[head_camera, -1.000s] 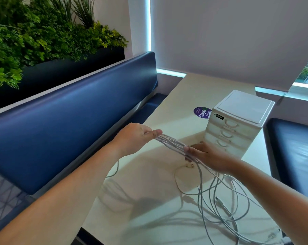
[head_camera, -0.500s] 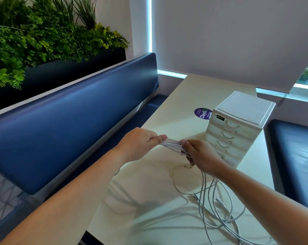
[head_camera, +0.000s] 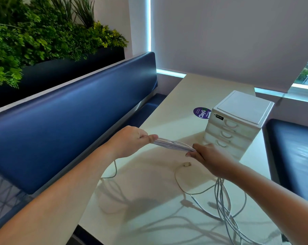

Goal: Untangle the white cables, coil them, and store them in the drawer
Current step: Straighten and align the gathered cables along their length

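White cables (head_camera: 174, 145) run as a taut, flattened bundle between the two hands, held above the tabletop (head_camera: 167, 124) in front of the small drawer unit (head_camera: 238, 121). The left hand (head_camera: 130, 140) has its fingers (head_camera: 152, 138) pinched shut on one end of the bundle, thumb pressed over the strands. The right hand (head_camera: 210, 160) has its fingers (head_camera: 191, 153) closed on the other end, just in front of the lower drawers. From under the right hand the strands drop and spread across the tabletop in loose, crossing loops toward the near right edge, and another length hangs from below the left hand and curves along the tabletop. One cable lies apart, its plug end (head_camera: 187, 164) resting on the tabletop just below the right hand, with its lead arcing back toward the pile.

As for progress, the task looks to be in its early middle. The strands between the hands lie side by side, which suggests the gathering and straightening is under way, but the lengths on the tabletop still overlap one another, so untangling is not finished. No neat coil is visible anywhere. All the drawers of the unit appear closed, and nothing is stored yet. What remains, as I judge it: freeing the trailing loops, winding the cables into a coil, opening a drawer and laying the coil inside. A purple round sticker (head_camera: 202, 113) sits on the tabletop beside the unit.
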The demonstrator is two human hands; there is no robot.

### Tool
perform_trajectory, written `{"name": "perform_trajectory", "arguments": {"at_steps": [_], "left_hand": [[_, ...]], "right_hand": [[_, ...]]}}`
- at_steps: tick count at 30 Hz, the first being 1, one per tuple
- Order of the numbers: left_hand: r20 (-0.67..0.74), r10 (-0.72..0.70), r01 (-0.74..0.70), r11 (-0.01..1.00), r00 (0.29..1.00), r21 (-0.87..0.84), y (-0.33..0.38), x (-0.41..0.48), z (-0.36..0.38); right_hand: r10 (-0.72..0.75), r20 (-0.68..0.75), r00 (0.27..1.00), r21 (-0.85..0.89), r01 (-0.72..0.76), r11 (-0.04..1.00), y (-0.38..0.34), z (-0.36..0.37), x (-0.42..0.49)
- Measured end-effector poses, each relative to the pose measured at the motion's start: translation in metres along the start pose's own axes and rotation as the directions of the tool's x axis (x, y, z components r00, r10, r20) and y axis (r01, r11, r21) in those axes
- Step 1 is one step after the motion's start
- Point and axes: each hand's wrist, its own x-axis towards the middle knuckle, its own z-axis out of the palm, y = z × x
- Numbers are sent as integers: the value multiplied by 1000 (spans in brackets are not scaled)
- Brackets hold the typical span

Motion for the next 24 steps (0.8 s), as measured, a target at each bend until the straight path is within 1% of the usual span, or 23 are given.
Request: {"name": "perform_trajectory", "arguments": {"at_steps": [2, 4, 6, 9, 11, 13, 15, 16, 18, 19, 20, 21, 22, 23, 24], "left_hand": [[-4, -26, 26, 1000, 1000, 8, -3, 0, -1], [-15, -54, 54, 999, 998, -1, -7, 0, -3], [-17, -82, 81, 996, 997, -36, -13, -1, -6], [-22, -115, 114, 992, 993, -45, -22, 0, -12], [-34, -112, 111, 993, 993, -34, -24, -1, -15], [-49, -104, 101, 993, 993, -55, -25, -3, -18], [-60, -104, 98, 991, 993, -94, -25, -5, -20], [-63, -102, 95, 989, 993, -112, -24, -6, -20], [-70, -96, 86, 987, 993, -136, -21, -7, -21], [-70, -94, 83, 986, 993, -146, -19, -7, -21], [-65, -93, 82, 985, 994, -151, -18, -7, -20], [-53, -88, 79, 986, 995, -150, -15, -7, -19], [-38, -82, 76, 987, 996, -143, -12, -7, -16], [-26, -74, 70, 989, 997, -134, -9, -7, -14], [-21, -69, 66, 990, 997, -126, -6, -7, -12]], "right_hand": [[16, 5, 1000, 11, -16, 1000, 12, -2, -2], [54, 60, 997, 32, -56, 998, 19, -10, -2], [68, 101, 993, 103, -79, 992, 21, -15, 0], [29, 51, 998, 230, -40, 972, 16, -24, 6], [-3, 25, 1000, 293, -5, 956, 14, -30, 8], [-61, 6, 998, 256, 58, 965, 14, -32, 7], [-125, -25, 992, 171, 128, 977, 13, -29, 3], [-133, -15, 991, 153, 134, 979, 11, -27, 1], [-119, 76, 990, 172, 104, 980, 10, -26, 0], [-114, 138, 984, 226, 81, 971, 7, -26, 0], [-107, 196, 975, 318, 40, 947, 2, -26, 1], [-104, 246, 964, 455, -20, 890, -4, -27, 2], [-103, 288, 952, 592, -93, 801, -15, -29, 4], [-109, 314, 943, 671, -139, 728, -26, -31, 7], [-121, 315, 941, 693, -141, 707, -35, -28, 11]]}}
